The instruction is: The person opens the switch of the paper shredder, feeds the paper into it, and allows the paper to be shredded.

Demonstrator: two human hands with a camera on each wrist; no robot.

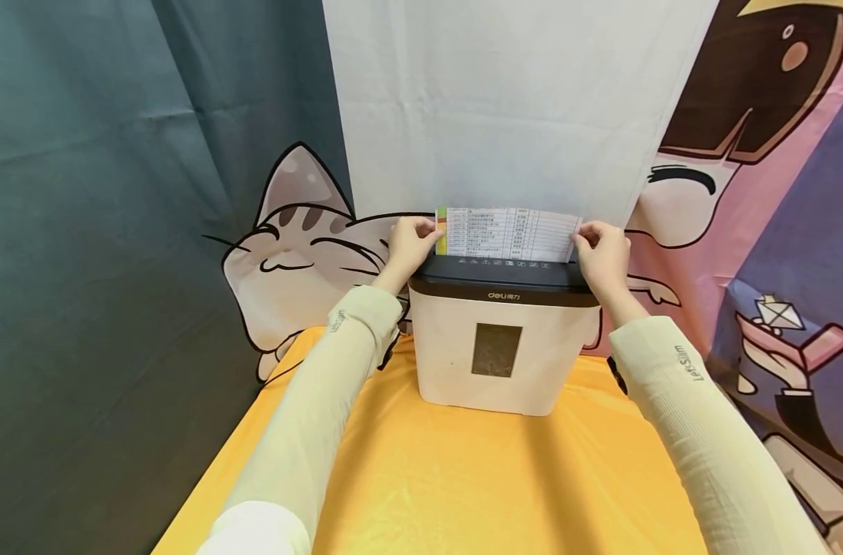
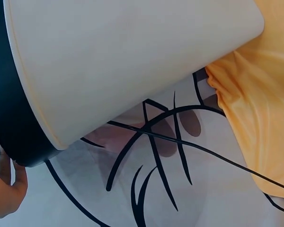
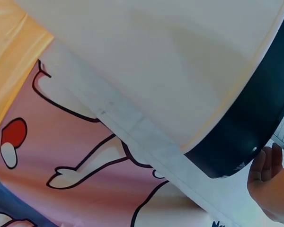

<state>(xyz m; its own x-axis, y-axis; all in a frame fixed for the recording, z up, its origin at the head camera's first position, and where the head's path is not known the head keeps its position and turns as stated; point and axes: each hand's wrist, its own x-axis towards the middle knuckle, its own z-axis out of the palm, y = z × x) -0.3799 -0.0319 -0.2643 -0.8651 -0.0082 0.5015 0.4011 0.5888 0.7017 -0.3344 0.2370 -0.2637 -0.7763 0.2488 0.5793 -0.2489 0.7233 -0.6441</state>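
A printed sheet of paper [image 1: 508, 233] with a table of text and a coloured left edge stands upright in the top of a paper shredder [image 1: 438, 347]. The shredder has a white body, a dark lid and a small front window. My left hand [image 1: 411, 243] pinches the sheet's left edge just above the lid. At its right edge, my right hand [image 1: 603, 250] pinches the paper between thumb and fingers. The sheet's lower part is hidden behind the lid. Each wrist view shows only part of a hand beside the dark lid.
The shredder stands on a yellow cloth [image 1: 435, 478] over the table. Close behind hangs a curtain [image 1: 518, 100] printed with cartoon figures, and a dark grey curtain [image 1: 102, 231] is at the left. A thin black cord [image 2: 203, 149] runs beside the shredder in the left wrist view.
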